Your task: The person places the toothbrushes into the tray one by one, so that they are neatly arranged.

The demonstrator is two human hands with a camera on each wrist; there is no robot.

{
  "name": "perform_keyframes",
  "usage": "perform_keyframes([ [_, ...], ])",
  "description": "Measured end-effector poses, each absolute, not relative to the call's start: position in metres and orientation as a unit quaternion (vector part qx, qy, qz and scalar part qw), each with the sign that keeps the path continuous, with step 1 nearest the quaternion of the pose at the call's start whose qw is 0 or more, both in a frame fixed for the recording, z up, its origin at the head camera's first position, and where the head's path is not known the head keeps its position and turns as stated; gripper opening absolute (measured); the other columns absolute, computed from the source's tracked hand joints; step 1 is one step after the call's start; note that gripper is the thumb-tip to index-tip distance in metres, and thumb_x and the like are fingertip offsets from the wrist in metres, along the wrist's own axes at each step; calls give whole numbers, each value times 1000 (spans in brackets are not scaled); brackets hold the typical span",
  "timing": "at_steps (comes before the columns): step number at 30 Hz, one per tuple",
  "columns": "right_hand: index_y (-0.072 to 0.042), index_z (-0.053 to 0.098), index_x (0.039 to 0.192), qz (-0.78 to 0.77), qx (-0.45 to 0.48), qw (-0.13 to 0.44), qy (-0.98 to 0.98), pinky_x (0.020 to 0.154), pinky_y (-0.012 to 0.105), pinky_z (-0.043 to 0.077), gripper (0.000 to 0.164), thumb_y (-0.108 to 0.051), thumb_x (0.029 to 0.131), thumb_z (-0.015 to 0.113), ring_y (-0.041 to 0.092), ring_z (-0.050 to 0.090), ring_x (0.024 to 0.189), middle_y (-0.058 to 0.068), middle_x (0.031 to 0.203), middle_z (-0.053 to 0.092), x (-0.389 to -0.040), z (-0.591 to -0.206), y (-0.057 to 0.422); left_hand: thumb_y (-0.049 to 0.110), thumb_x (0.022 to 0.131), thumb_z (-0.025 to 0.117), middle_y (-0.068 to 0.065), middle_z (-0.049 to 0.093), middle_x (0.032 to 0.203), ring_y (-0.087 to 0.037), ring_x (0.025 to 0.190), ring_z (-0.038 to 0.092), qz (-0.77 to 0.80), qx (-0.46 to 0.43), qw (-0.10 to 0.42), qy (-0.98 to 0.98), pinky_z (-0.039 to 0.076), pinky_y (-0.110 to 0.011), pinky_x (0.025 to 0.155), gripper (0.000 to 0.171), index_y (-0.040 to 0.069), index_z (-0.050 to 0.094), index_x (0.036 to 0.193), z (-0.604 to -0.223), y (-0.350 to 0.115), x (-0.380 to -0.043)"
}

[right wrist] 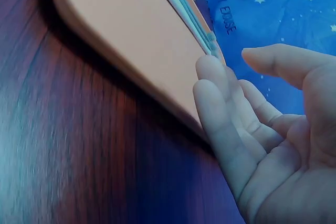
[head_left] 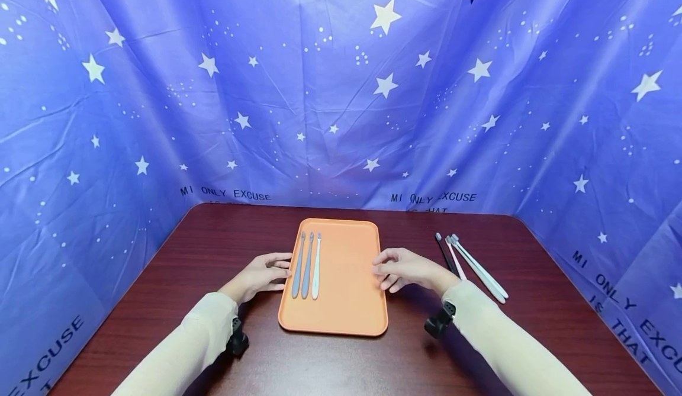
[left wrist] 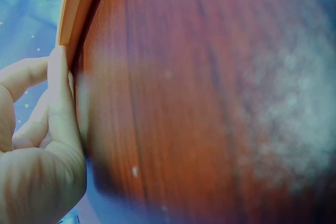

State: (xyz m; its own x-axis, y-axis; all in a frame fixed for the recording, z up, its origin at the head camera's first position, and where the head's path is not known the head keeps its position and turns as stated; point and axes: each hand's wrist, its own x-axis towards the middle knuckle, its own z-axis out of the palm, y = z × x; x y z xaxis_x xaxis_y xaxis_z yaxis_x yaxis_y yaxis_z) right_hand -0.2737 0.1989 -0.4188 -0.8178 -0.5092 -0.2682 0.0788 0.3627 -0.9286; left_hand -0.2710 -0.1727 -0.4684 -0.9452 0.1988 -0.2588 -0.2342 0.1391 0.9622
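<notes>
An orange tray (head_left: 351, 307) lies on the table. Along its left side are three toothbrushes side by side, heads pointing away: two blue-grey ones (head_left: 306, 277) and a white one (head_left: 316, 277). My left hand (head_left: 261, 276) is at the tray's left edge; in the left wrist view a fingertip (left wrist: 59, 59) meets the rim. At the right edge is my right hand (head_left: 405, 269), its fingers loosely bent over the rim with nothing pinched between them. In the right wrist view its thumb (right wrist: 273, 59) stands apart from the other fingers.
Beyond my right hand, a black toothbrush (head_left: 442, 248), a pink one (head_left: 456, 258) and pale ones (head_left: 482, 271) lie close together on the dark wooden table (head_left: 224, 236). A blue star-patterned cloth (head_left: 330, 100) encloses the back and sides.
</notes>
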Motion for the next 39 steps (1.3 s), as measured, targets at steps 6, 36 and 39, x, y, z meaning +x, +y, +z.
perform_keyframes([
  [6, 12, 48, 127, -548, -134, 260, 784, 64, 31, 60, 44, -17, 97, 63, 20, 69, 77, 20, 98, 66, -271, -420, 221, -2, 92, 68, -17, 63, 120, -24, 99, 68, 657, -17, 164, 736, 60, -42, 83, 55, 2, 51, 144, -469, -172, -271],
  [36, 16, 44, 128, -533, -98, 211, 813, 66, 37, 60, 43, -16, 101, 55, 24, 70, 85, 17, 104, 68, -261, -421, 321, -2, 92, 68, -17, 62, 121, -23, 99, 67, 658, -15, 158, 736, 60, -42, 83, 55, 1, 51, 144, -469, -172, -272],
  [39, 17, 43, 129, -528, -90, 206, 819, 65, 37, 60, 44, -15, 101, 55, 24, 70, 85, 17, 105, 68, -260, -419, 330, -2, 92, 69, -17, 62, 121, -23, 99, 67, 658, -15, 157, 737, 60, -42, 83, 55, 1, 51, 144, -469, -172, -272],
])
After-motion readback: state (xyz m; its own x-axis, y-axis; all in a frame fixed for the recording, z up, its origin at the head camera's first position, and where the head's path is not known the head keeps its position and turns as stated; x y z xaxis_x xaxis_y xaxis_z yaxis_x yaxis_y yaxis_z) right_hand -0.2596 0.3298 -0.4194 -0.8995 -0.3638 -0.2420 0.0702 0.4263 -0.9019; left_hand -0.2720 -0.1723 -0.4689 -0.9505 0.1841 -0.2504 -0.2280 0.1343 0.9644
